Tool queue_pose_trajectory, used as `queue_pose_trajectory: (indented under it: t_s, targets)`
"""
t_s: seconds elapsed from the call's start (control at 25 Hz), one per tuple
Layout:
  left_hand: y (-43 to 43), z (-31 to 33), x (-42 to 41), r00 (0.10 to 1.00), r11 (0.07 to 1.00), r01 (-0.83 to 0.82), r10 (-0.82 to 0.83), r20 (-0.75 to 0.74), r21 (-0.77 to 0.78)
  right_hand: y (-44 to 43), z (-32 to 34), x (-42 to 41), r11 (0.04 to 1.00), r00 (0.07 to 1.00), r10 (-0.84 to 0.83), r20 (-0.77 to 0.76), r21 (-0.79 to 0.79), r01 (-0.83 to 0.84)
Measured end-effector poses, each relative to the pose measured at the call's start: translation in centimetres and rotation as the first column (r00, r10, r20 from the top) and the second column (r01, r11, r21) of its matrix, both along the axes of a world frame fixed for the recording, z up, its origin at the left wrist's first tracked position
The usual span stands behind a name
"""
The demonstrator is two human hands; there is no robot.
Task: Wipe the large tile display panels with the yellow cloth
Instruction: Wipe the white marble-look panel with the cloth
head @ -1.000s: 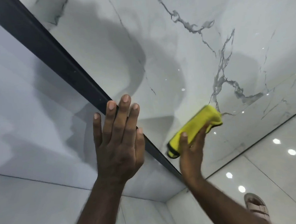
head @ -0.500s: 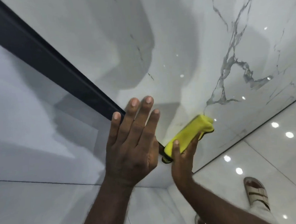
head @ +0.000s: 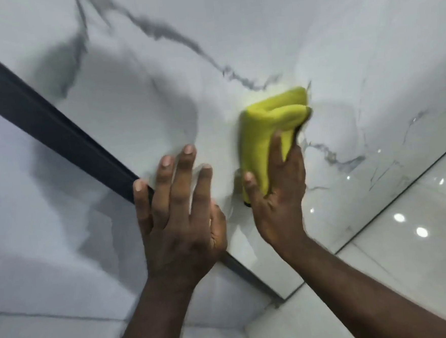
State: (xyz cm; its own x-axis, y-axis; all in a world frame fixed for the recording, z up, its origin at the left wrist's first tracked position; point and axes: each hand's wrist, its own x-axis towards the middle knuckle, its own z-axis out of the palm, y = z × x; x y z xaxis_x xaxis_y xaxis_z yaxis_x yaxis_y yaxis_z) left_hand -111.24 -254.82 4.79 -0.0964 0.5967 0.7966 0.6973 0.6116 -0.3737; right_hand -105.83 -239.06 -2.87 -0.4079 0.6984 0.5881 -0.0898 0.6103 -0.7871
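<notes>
Yellow cloth [head: 271, 118] sits bunched against the white, grey-veined tile panel [head: 157, 81] at centre right of the frame. The right hand [head: 279, 199] grips it, thumb and fingers curled round it. The left hand [head: 178, 219] lies flat on the same panel at lower centre, fingers straight and spread, little finger at the dark frame strip [head: 41, 118].

No readable text, labels or numbers anywhere.

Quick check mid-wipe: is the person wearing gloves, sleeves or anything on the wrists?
No. The left hand and right hand are bare, without gloves or visible rings. Both forearms are uncovered as far as the frame shows, with no sleeves, watch or bands.
</notes>
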Motion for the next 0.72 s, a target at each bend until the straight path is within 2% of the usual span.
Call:
queue_pose_trajectory:
  t_s: [0.04, 0.08, 0.12, 0.16, 0.2, 0.24, 0.28, 0.32, 0.36, 0.4, 0.56, 0.64, 0.72]
  targets:
    - [0.5, 1.1, -0.1, 1.0, 0.999, -0.019, 0.019, -0.014, 0.049, 1.6, 2.3, 0.3, 0.976, 1.0, -0.002, 0.008, 0.218, 0.001]
    - [1.2, 2.1, -0.2, 0.999, 0.997, -0.025, 0.027, -0.025, 0.076, 3.9, 4.0, 0.5, 0.901, 0.999, -0.037, -0.01, 0.432, 0.037]
    - [2.0, 2.9, -0.2, 0.999, 0.996, -0.026, 0.029, -0.031, 0.085, 6.6, 5.2, 0.6, 0.819, 0.996, -0.074, -0.039, 0.567, 0.083]
    - [2.9, 3.4, -0.3, 0.999, 0.996, -0.022, 0.025, -0.034, 0.085, 9.3, 5.5, 0.4, 0.799, 0.991, -0.11, -0.07, 0.587, 0.13]
    - [3.7, 3.7, -0.4, 1.0, 0.997, -0.009, 0.011, -0.026, 0.079, 11.2, 5.3, 0.2, 0.857, 0.982, -0.157, -0.1, 0.48, 0.186]
    - [4.5, 3.6, -0.5, 1.0, 0.997, 0.002, -0.001, -0.014, 0.076, 12.6, 4.3, 0.1, 0.941, 0.971, -0.209, -0.115, 0.245, 0.232]
    - [5.3, 3.3, -0.6, 1.0, 0.997, 0.002, -0.001, -0.014, 0.071, 13.6, 2.9, -0.1, 0.965, 0.96, -0.256, -0.113, -0.083, 0.247]
    - [6.3, 3.0, -0.6, 1.0, 0.998, -0.007, 0.008, -0.023, 0.056, 13.9, 1.0, -0.2, 0.895, 0.954, -0.288, -0.084, -0.377, 0.238]
    - [7.2, 2.7, -0.7, 0.999, 0.999, -0.011, 0.013, -0.031, 0.041, 13.6, -1.1, -0.1, 0.805, 0.958, -0.286, -0.026, -0.549, 0.226]
    - [8.2, 2.5, -0.7, 0.999, 0.999, -0.008, 0.01, -0.04, 0.031, 12.6, -3.3, 0.3, 0.763, 0.968, -0.249, 0.035, -0.609, 0.218]
    - [13.1, 1.9, 0.0, 0.995, 0.999, 0.035, -0.035, -0.096, -0.006, 6.6, -9.1, 2.9, 0.889, 0.99, 0.046, 0.135, -0.458, 0.022]
    - [16.0, 0.7, 0.6, 0.99, 0.992, 0.103, -0.109, -0.094, -0.072, 7.3, -11.4, 3.7, 0.91, 0.984, 0.099, 0.147, -0.413, -0.03]
    - [18.0, -1.1, 0.9, 0.985, 0.979, 0.153, -0.162, -0.053, -0.133, 10.1, -13.5, 3.9, 0.836, 0.982, 0.084, 0.168, -0.549, 0.023]
